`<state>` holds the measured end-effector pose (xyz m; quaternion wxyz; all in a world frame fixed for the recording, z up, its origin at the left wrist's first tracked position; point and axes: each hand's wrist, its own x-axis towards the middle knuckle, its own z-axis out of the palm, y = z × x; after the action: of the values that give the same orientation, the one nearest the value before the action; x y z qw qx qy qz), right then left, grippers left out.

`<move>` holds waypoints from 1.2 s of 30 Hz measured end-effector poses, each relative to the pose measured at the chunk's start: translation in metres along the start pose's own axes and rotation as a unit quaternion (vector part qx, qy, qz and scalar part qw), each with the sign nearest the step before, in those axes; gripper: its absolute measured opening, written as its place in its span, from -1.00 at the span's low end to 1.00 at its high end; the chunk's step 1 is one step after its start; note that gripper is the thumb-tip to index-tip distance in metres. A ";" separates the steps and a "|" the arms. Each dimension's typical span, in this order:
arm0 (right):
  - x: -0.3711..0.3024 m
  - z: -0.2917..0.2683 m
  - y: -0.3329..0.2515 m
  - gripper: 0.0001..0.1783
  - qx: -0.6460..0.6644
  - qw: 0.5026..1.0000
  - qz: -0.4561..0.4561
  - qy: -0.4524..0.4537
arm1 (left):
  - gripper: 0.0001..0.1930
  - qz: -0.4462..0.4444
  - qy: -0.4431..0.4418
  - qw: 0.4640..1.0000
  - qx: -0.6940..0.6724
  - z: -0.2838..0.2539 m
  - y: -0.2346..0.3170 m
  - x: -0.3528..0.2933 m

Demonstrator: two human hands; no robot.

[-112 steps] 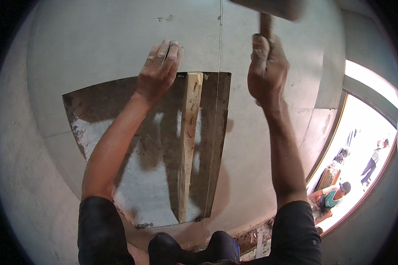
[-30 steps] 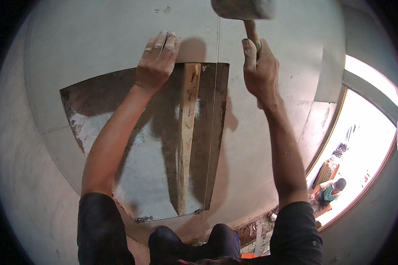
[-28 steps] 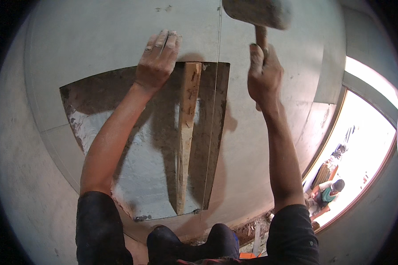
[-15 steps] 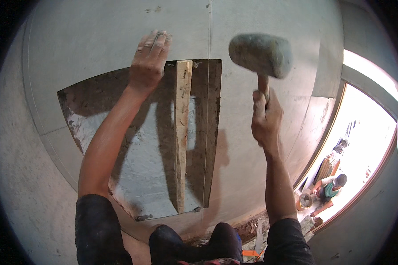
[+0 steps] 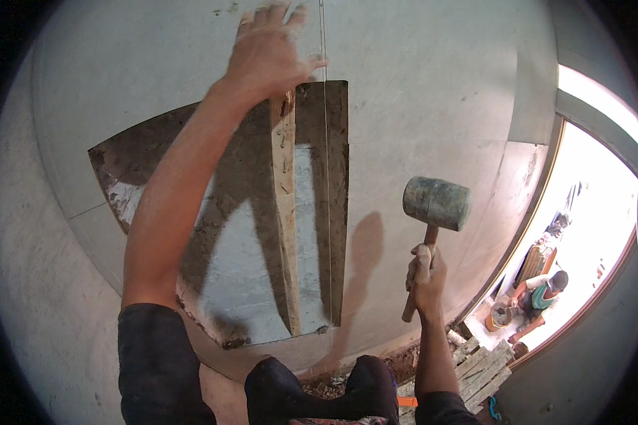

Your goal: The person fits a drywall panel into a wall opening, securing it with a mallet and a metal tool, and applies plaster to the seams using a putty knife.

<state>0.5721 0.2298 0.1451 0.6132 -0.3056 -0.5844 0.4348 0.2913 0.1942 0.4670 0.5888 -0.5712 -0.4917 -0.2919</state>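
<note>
One likely bucket (image 5: pixel 490 324) beyond mallet (image 5: pixel 437 203)

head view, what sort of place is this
Likely a room under construction or repair: a wall with a large hole, a wood strip in it, a mallet in the right hand.

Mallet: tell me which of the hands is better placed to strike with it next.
Likely the right hand: it grips the mallet by its handle. The left hand, spread above the wooden strip, holds no visible tool.
</note>
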 end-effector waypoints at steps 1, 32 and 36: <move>-0.002 -0.003 0.007 -0.73 -0.006 1.000 0.010 0.004 | -0.31 -0.036 -0.038 0.998 -0.023 0.002 0.010 0.008; -0.026 -0.063 0.063 -0.73 -0.067 0.992 0.080 0.067 | -0.14 -0.329 0.045 0.923 0.197 -0.103 -0.156 -0.282; -0.025 -0.035 0.058 -0.68 -0.044 0.998 0.035 0.009 | -0.10 -0.328 -0.030 0.923 0.201 -0.110 -0.160 -0.304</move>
<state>0.5981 0.2374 0.0779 0.5891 -0.3565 -0.5861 0.4271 0.0683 -0.0062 0.2663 0.5474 -0.2566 -0.7173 -0.3463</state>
